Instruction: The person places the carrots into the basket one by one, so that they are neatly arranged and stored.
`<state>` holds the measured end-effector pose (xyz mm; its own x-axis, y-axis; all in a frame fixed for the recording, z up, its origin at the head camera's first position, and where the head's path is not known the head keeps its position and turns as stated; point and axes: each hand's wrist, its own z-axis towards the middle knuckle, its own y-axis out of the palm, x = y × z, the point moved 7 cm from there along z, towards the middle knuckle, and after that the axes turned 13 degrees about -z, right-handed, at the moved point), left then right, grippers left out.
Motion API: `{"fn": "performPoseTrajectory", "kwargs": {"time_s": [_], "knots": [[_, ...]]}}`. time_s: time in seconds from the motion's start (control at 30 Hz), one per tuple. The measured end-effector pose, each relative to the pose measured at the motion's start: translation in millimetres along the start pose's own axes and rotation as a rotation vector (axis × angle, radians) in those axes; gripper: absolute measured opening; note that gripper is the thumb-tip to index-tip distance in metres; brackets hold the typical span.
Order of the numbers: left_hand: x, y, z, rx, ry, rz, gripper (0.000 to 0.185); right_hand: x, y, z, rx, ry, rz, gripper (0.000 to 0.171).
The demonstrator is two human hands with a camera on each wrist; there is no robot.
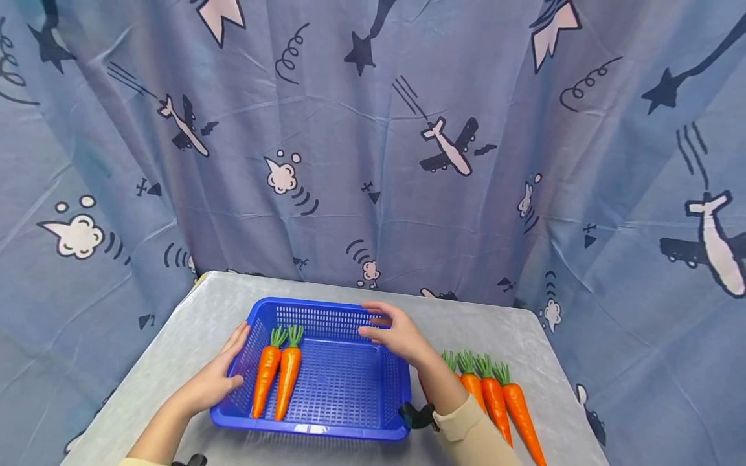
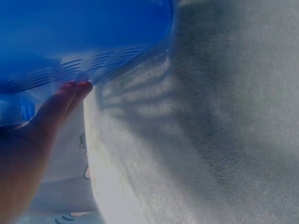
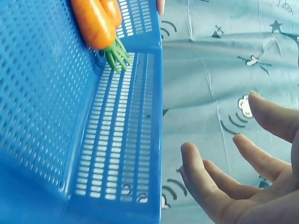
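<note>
From the head camera, a blue perforated basket [image 1: 326,375] sits on a grey table [image 1: 192,323], in front of a blue curtain [image 1: 373,129] printed with aeroplanes. Two toy carrots [image 1: 277,371] lie side by side in the basket's left half, green tops towards the far wall. The left hand [image 1: 217,375] lies flat against the outside of the basket's left wall, fingers straight and close together. The right hand [image 1: 394,331] hovers over the basket's far right corner, fingers relaxed and slightly spread, holding nothing. Four more carrots [image 1: 492,395] lie in a row on the table just right of the basket.

From the left wrist, the left hand's fingertips [image 2: 77,88] touch the underside edge of the basket [image 2: 84,37]; the grey tabletop [image 2: 210,130] spreads beside it.

From the right wrist, the right hand [image 3: 243,186] is held apart from the basket's wall [image 3: 121,140], fingers loosely bent and separated. The carrots' [image 3: 96,21] green tops rest against that wall inside.
</note>
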<state>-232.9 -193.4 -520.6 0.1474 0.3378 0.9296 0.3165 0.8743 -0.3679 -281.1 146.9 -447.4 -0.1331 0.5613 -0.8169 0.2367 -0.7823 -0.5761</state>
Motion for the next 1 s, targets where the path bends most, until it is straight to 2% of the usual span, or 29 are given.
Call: {"fn": "performPoseTrajectory", "kwargs": {"time_s": [0.6, 1.0], "knots": [[0.9, -1.5, 0.9, 0.015, 0.034, -0.02, 0.098, 32, -37, -17, 0.07, 0.082, 0.002, 0.056], [-1.8, 0.1, 1.0, 0.007, 0.011, -0.002, 0.097, 52, -60, -36, 0.12, 0.086, 0.003, 0.053]]}}
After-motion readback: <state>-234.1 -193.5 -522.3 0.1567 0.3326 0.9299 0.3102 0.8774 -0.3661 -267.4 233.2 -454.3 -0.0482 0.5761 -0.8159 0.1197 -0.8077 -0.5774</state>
